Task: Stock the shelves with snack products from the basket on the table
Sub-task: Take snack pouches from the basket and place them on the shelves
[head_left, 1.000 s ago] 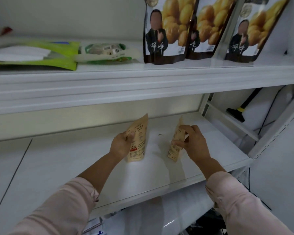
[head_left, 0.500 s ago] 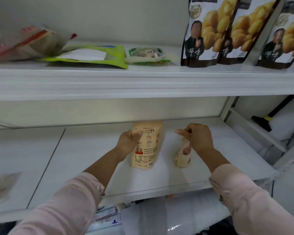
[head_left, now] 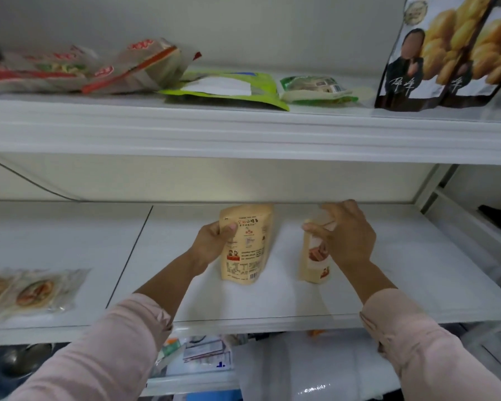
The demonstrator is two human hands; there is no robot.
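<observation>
Two tan stand-up snack pouches stand upright on the white middle shelf (head_left: 272,308). My left hand (head_left: 213,244) grips the left pouch (head_left: 248,250) by its left edge, thumb on its printed back face. My right hand (head_left: 344,235) pinches the top of the right pouch (head_left: 314,261), which shows its front and is partly hidden by my fingers. The pouches stand apart, about a hand's width between them. The basket is out of view.
On the upper shelf (head_left: 243,134) lie red-trimmed clear bags (head_left: 93,68), a green pouch (head_left: 229,88), a small green pack (head_left: 315,89) and dark chestnut bags (head_left: 451,53) standing at right. Clear packs of round cakes (head_left: 26,290) lie at the middle shelf's left.
Both pouches have been turned from edge-on to facing out and stood upright. The view has shifted left, bringing the red bags and the cake packs into sight.
</observation>
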